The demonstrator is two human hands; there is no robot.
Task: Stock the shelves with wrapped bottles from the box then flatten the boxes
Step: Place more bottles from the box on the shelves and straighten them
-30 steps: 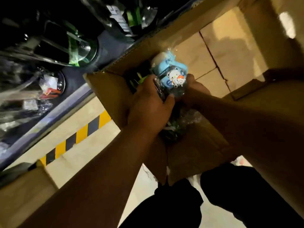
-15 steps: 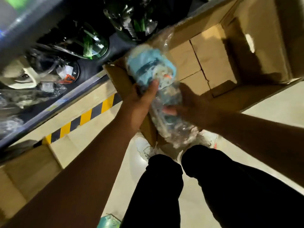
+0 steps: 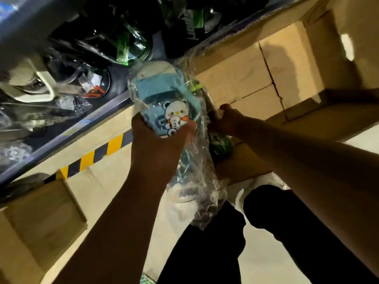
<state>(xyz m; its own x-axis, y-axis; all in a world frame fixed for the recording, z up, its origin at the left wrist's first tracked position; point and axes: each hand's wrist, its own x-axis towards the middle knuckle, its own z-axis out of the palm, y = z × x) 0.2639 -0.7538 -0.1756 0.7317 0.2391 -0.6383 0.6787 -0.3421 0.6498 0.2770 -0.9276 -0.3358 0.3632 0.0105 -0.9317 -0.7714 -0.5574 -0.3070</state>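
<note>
Since a moment ago we have lifted the blue bottle (image 3: 164, 99) clear of the box (image 3: 256, 78) and swung it left, so it now hangs over the floor strip in front of the shelf (image 3: 98, 111), where earlier it sat down inside the carton. Our left hand (image 3: 160, 144) is wrapped around its lower body, thumb across the bear print, with the loose clear wrap (image 3: 196, 181) trailing down past the wrist. Our right hand (image 3: 227, 121) is closed on a second, darker wrapped bottle with green on it (image 3: 220, 144), at the box's near edge; how firm that grip is we cannot tell. The blue bottle's long axis runs from our palm up and away toward the shelf, cap end leading, so the shelf lies just beyond and to the left of it. Our left hand is plainly the nearer one, and we judge the next move is a short push forward, cap first, among the wrapped bottles already stocked (image 3: 123, 44).
</note>
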